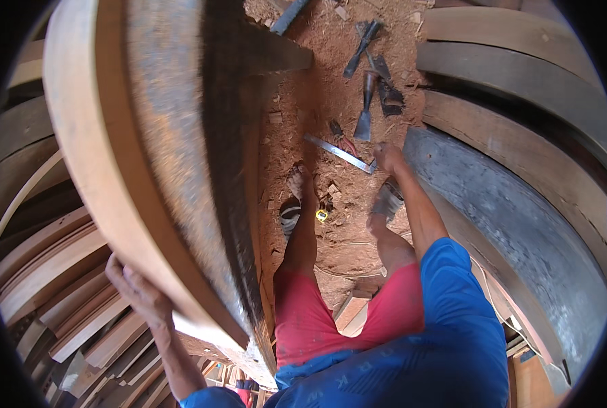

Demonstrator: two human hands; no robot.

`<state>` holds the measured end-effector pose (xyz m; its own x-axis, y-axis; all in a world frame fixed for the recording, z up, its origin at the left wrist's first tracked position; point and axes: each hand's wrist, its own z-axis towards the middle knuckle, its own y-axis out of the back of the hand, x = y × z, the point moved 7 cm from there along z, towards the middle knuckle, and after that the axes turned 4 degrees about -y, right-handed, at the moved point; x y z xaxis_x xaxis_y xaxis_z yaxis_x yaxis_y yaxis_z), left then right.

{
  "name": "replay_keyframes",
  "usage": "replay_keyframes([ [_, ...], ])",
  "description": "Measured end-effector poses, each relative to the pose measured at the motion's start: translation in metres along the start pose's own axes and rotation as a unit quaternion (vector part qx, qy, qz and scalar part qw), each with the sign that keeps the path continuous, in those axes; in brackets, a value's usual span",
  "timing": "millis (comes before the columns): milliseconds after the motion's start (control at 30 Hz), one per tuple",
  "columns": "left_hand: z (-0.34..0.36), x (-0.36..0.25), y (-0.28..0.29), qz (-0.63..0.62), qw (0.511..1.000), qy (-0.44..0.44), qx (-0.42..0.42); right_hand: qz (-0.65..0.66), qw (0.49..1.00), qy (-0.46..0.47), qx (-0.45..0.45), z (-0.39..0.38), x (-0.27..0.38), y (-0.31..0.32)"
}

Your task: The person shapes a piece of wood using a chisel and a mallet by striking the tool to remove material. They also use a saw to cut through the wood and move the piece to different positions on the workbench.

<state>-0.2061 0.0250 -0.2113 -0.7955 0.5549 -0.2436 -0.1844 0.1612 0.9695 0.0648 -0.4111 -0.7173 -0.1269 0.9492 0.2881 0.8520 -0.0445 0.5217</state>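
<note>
My right hand (pixel 387 156) is closed round the short end of a metal try square (pixel 337 152), whose bright blade points left over the shavings on the ground. Beside the blade lie red-handled pliers (pixel 346 143), with a wide chisel (pixel 365 109) just beyond. At the lower left, my left hand (pixel 143 292) rests with its fingers stretched out against the edge of a curved pale plank (pixel 75 102). This plank runs along a thick, weathered timber (pixel 167 122) and is partly blurred.
A yellow tape measure (pixel 321 215) lies between my feet. Farther off are another chisel (pixel 363 49) and a dark tool (pixel 388 92). Stacked boards (pixel 79 272) fill the left, and a grey board (pixel 494 197) with other heavy timbers lines the right. A thin cord crosses the ground.
</note>
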Motion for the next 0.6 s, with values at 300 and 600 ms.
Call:
replay_keyframes([
  [300,0.008,0.010,-0.013,0.008,0.998,-0.030,0.059,-0.454,0.885,0.103,-0.028,0.023,-0.036,-0.083],
  [600,-0.008,0.004,-0.002,-0.009,0.997,-0.044,0.060,-0.317,0.917,0.165,0.177,-0.078,-0.014,-0.154],
])
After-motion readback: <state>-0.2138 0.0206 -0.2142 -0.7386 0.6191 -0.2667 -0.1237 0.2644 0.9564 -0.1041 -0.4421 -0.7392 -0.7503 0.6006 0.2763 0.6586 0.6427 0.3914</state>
